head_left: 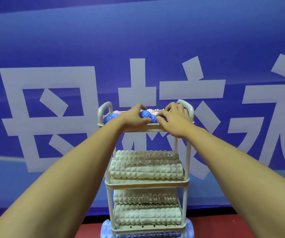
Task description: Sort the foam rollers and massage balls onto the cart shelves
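Up top, left hand (134, 117) fingers curl around a blue spiky ball (146, 115) on the cart's top shelf (152, 127); right hand (174, 117) fingers spread over neighbouring balls.

I see massage balls (146, 115) on the cart (146, 183) top shelf, foam rollers (146, 166) stacked on both shelves below.

Knobbly foam rollers (146, 167) on a smooth, perforated cart (146, 183) (plastic-looking); spiky rubbery balls (146, 115).

Bare forearms, sleeveless, ringless hands (136, 117)
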A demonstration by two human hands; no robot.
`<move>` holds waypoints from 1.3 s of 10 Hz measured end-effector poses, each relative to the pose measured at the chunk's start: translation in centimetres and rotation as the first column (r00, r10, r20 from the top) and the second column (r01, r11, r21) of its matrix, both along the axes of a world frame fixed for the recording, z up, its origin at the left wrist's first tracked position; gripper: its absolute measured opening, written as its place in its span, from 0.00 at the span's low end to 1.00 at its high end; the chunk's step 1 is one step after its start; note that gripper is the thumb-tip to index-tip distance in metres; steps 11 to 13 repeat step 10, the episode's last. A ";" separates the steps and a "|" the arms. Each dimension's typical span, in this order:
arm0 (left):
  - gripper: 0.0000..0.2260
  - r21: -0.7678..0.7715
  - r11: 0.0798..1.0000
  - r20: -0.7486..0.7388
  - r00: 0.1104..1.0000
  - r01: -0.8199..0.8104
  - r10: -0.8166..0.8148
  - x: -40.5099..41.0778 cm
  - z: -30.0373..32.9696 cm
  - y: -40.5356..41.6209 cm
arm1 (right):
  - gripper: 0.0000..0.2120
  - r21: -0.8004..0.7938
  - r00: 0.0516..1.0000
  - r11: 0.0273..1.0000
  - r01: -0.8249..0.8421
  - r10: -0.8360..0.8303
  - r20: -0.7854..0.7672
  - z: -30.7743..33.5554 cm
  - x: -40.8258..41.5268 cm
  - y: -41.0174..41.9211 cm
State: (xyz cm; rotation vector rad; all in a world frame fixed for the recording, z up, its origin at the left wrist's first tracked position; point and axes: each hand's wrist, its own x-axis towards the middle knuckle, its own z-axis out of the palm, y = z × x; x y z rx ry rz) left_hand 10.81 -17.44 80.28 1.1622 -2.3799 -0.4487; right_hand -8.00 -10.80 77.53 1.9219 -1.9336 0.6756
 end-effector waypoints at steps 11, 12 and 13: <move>0.19 -0.297 0.953 -0.134 0.991 -0.064 0.025 1.8 -0.3 3.5 | 0.21 -0.065 0.985 0.994 -0.082 0.091 0.148 1.0 1.1 3.8; 0.19 -0.297 0.953 -0.134 0.991 -0.064 0.025 1.8 -0.3 3.5 | 0.21 -0.065 0.985 0.994 -0.082 0.091 0.148 1.0 1.1 3.8; 0.19 -0.297 0.953 -0.134 0.991 -0.064 0.025 1.8 -0.3 3.5 | 0.21 -0.065 0.985 0.994 -0.082 0.091 0.148 1.0 1.1 3.8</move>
